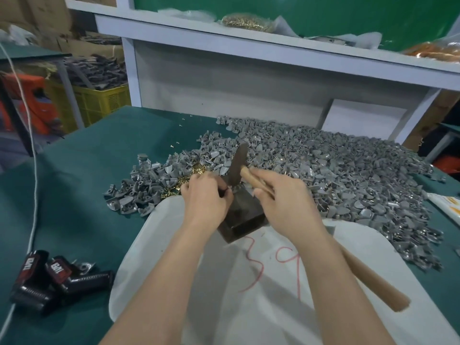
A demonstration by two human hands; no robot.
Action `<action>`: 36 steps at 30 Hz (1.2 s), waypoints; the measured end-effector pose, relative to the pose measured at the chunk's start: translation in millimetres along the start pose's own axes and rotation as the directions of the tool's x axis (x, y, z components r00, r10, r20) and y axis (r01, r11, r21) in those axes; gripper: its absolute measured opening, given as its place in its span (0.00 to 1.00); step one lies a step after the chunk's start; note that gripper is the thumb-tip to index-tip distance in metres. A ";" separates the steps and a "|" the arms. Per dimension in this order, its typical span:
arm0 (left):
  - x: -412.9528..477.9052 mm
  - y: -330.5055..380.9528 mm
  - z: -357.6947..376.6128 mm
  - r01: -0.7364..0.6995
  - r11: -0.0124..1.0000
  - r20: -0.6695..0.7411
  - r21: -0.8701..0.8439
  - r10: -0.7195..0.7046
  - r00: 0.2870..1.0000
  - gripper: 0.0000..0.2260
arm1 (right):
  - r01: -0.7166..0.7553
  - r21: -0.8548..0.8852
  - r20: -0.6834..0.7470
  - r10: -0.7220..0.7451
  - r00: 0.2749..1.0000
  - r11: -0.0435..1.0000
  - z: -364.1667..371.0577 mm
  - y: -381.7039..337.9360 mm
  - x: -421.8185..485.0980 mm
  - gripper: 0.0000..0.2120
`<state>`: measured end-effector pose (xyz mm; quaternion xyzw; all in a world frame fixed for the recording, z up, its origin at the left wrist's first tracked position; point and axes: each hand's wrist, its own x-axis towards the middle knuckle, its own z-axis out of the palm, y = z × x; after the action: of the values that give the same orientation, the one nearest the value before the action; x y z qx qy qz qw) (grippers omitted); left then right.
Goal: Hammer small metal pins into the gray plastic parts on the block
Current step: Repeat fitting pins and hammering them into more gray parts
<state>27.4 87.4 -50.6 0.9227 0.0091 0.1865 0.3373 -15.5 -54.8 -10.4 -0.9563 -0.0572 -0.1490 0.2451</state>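
Head view: you face a green table (87,170) with both bare hands over a dark block (245,217). The block stands on a white sack (174,245) marked with red scrawl, spread across the middle of the table's near edge.

Your left hand (206,197) sits at the block's top left edge. Its fingers are curled and pinch a small dark piece (223,190) against the top. You cannot tell from here whether that piece is one of the gray parts, and no pin shows in it.

Your right hand (286,202) is clenched around the wooden handle of the hammer (237,168), just below the head. The rest of the handle runs back under your forearm toward the near right corner. The metal head stands tilted above the block, its lower end just beside your left fingertips; whether it touches the piece is unclear.

Gray plastic parts (336,175) lie in a broad heap behind the block, filling the far right of the table and spilling along the right edge. Brass pins (196,169) form a small pile just beyond your left hand, with gray parts around them.

Black handle grips (49,277) lie near the left near corner, beside a white cord (33,195). On the shelf (273,43) past the far edge rests a clear bag of brass pins (246,22).
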 end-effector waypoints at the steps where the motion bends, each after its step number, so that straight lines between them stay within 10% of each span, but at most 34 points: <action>1: -0.8 -0.1 0.1 0.007 1.000 0.004 -0.002 -0.007 1.000 0.04 | -0.006 0.037 -0.050 0.008 0.999 0.999 1.2 1.8 1.4 0.20; 5: -0.7 0.8 0.2 0.019 1.000 -0.003 -0.018 -0.019 1.000 0.03 | -0.121 0.117 -0.172 0.141 0.975 0.986 4.2 18.9 13.9 0.17; 11: -2.5 2.4 -0.7 0.011 0.999 -0.012 -0.045 -0.012 1.000 0.03 | -0.355 0.192 0.079 0.346 0.935 0.915 17.0 36.2 18.7 0.12; 15: -3.7 4.4 -2.0 -0.024 0.995 -0.028 -0.100 0.021 0.999 0.02 | -0.270 -0.132 -0.101 0.258 0.961 0.954 11.8 36.4 22.4 0.14; 21: -3.2 9.5 -2.5 -0.124 0.979 -0.049 -0.159 0.118 0.992 0.06 | -0.045 0.317 0.125 0.005 0.992 0.947 20.0 -2.4 34.8 0.09; 25: -0.4 5.9 -12.3 0.002 0.913 -0.232 -0.408 -0.106 0.967 0.10 | -0.157 0.486 -0.223 0.295 0.929 0.860 19.4 -5.4 68.0 0.17; 28: 4.6 -2.1 -21.6 0.091 0.701 -0.297 -0.707 -0.412 0.861 0.09 | -0.385 0.200 -0.209 0.423 0.882 0.901 19.9 -7.5 91.7 0.36; 32: 14.0 -17.0 -24.7 0.075 0.453 -0.274 -0.889 -0.655 0.704 0.10 | 0.068 0.020 0.011 -0.068 0.998 0.998 57.5 -46.6 91.2 0.24; 36: 19.0 -25.7 -23.7 0.049 0.368 -0.259 -0.929 -0.736 0.625 0.09 | 0.316 -0.053 0.350 -0.279 0.894 0.947 102.2 -85.7 91.8 0.13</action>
<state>39.6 124.6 -43.6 0.4589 0.2714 0.3750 0.7584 82.2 73.0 -28.4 -0.9593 -0.2359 -0.0210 0.1536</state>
